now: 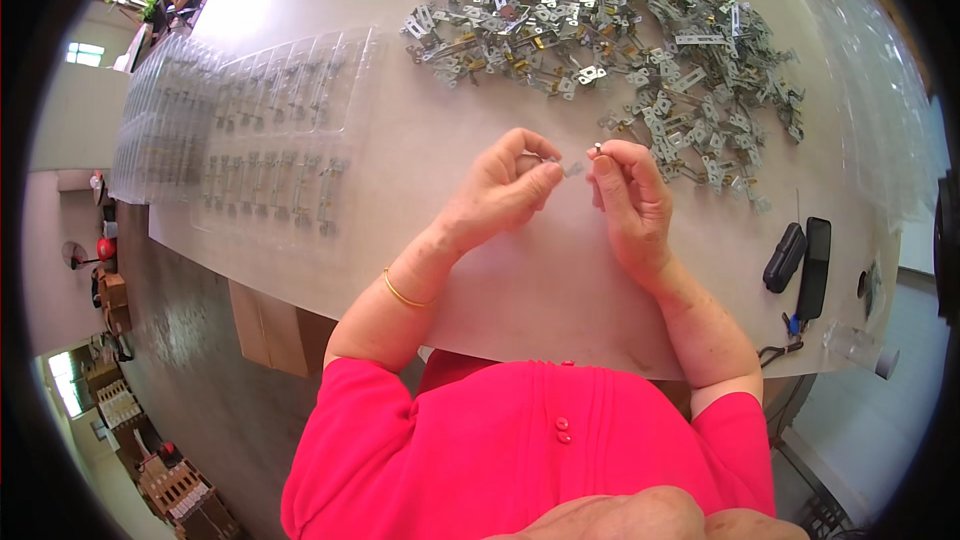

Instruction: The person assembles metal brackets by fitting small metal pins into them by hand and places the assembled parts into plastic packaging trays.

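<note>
Mid-frame, my left fingers [543, 178] pinch a small metal bracket [574, 169]; my right fingers [610, 176] pinch a tiny shiny piece [598, 148]. I'd judge both light, stiff and slick, the bracket best gripped by its flat edges.

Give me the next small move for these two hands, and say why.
Probably move the right hand slightly left, bringing the small shiny-tipped piece it pinches up to the metal part in the left hand. Both are held at the fingertips, with only a narrow gap between the hands above the table. Whether they fit together is too small to tell.
</note>
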The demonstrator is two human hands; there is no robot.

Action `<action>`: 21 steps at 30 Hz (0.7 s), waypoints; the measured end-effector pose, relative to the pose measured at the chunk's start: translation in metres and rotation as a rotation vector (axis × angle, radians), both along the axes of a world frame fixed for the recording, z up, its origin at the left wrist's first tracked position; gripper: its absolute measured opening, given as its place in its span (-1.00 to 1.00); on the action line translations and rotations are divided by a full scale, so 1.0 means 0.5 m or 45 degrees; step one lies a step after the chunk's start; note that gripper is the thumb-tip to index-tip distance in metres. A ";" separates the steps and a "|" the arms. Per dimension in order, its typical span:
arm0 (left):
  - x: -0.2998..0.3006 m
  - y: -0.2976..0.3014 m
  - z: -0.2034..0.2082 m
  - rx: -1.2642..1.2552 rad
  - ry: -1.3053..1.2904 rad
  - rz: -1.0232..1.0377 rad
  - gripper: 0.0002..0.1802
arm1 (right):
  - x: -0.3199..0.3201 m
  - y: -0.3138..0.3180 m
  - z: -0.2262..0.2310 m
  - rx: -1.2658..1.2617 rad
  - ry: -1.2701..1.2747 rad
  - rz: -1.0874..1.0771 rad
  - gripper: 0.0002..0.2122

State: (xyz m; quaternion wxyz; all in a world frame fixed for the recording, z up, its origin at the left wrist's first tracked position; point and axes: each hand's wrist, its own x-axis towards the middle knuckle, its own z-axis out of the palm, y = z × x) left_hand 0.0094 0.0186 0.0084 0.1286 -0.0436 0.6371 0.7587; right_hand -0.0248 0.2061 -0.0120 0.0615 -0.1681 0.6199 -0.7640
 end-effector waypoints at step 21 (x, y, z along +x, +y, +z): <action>-0.008 -0.021 0.002 0.161 0.020 -0.018 -0.74 | -0.002 -0.001 -0.003 0.438 0.048 0.053 -0.88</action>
